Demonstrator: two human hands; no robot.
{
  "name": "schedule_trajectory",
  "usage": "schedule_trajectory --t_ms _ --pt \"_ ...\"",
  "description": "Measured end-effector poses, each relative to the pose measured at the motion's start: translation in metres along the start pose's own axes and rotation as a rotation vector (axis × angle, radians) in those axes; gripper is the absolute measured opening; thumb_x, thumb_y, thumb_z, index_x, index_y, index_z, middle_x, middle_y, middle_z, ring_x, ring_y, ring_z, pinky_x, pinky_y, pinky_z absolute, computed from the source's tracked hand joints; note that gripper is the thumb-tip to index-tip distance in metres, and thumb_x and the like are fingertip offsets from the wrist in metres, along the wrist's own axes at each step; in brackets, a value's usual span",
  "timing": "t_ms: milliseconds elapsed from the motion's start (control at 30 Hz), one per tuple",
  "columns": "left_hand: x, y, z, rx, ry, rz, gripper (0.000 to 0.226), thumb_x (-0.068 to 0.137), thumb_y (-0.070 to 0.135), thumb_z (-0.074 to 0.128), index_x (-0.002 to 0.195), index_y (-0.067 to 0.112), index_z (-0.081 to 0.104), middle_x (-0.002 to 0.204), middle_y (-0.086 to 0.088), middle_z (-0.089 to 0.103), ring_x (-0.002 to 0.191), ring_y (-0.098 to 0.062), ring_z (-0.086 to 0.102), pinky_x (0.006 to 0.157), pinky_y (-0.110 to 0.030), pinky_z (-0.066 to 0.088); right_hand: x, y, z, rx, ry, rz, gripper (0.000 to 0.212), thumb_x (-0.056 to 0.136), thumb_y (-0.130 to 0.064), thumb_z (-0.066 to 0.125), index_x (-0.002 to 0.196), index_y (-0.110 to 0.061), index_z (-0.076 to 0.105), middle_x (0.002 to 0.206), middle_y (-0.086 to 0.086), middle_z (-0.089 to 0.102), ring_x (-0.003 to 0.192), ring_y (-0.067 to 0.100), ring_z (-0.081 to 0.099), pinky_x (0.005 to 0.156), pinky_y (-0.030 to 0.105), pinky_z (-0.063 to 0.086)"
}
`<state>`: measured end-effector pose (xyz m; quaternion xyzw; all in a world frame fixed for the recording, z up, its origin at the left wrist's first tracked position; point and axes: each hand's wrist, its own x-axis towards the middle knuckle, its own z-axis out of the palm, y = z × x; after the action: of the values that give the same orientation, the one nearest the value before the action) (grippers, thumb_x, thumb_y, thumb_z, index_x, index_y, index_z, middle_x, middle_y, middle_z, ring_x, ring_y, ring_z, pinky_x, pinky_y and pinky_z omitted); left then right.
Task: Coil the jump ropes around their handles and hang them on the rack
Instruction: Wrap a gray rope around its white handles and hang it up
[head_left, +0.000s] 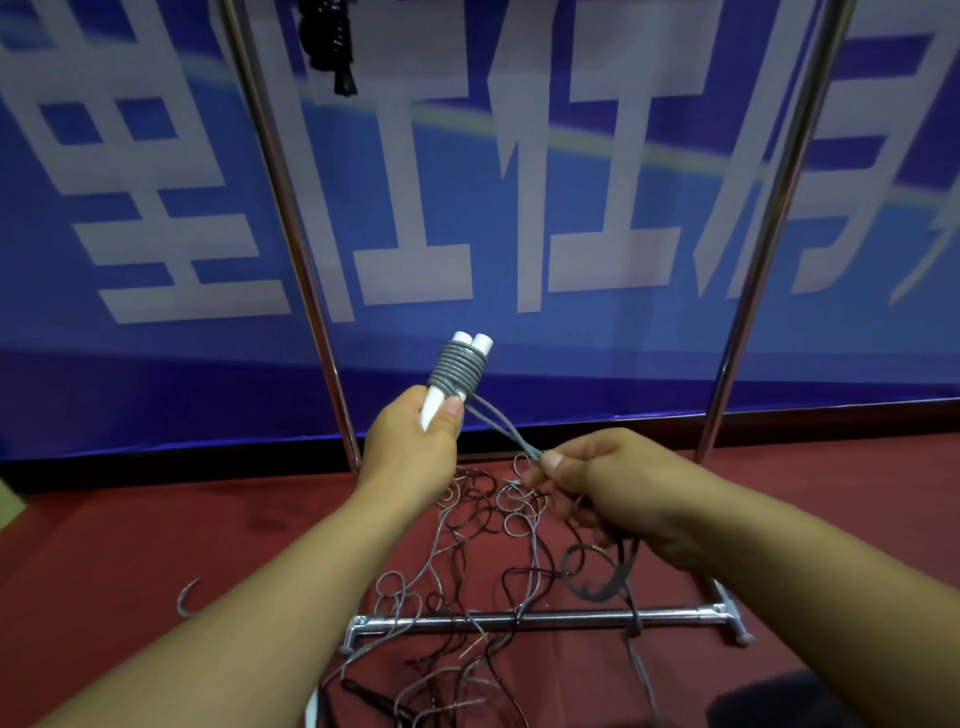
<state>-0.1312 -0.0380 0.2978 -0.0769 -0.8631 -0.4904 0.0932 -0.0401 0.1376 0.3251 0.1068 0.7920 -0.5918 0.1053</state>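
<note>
My left hand grips two white jump-rope handles held side by side, tilted up and to the right. Grey rope is wound in tight turns around their upper part. Two grey strands run from the coil down to my right hand, which pinches them between thumb and fingers. The loose rest of the grey rope lies tangled with dark ropes on the red floor below my hands. A coiled black jump rope hangs at the top left between the rack's posts.
The chrome rack has a left post, a right post and a base bar on the red carpet. A blue banner with white characters stands behind. A black handle lies near the bottom edge.
</note>
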Motion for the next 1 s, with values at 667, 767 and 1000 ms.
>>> schedule_trajectory --t_ms 667,767,1000 --pt "-0.007 0.008 0.0 -0.431 -0.155 -0.107 0.025 0.104 0.025 0.048 0.094 0.005 0.058 0.067 -0.004 0.051 0.045 -0.013 0.041 0.041 -0.022 0.035 0.008 0.016 0.002 -0.456 -0.091 0.024 0.033 0.1 -0.033 0.054 0.076 -0.02 0.072 0.066 -0.003 0.054 0.055 0.011 0.042 0.051 0.021 0.035" --pt "-0.005 0.007 -0.002 -0.422 -0.141 -0.136 0.025 0.105 0.027 0.048 0.094 0.007 0.059 0.066 -0.003 0.051 0.043 -0.012 0.041 0.041 -0.022 0.033 0.006 0.012 0.007 -0.53 -0.108 -0.128 0.035 0.097 -0.035 0.055 0.067 -0.021 0.068 0.061 -0.004 0.051 0.056 0.011 0.044 0.056 0.025 0.039" --pt "0.0 -0.01 -0.004 -0.1 -0.078 -0.045 0.028 0.101 0.033 0.054 0.08 0.015 0.058 0.062 -0.001 0.054 0.055 -0.021 0.049 0.056 -0.035 0.041 -0.001 0.01 0.014 -0.76 -0.063 -0.497 0.048 0.092 -0.052 0.061 0.067 -0.013 0.048 0.056 -0.001 0.044 0.054 0.013 0.042 0.056 0.034 0.037"
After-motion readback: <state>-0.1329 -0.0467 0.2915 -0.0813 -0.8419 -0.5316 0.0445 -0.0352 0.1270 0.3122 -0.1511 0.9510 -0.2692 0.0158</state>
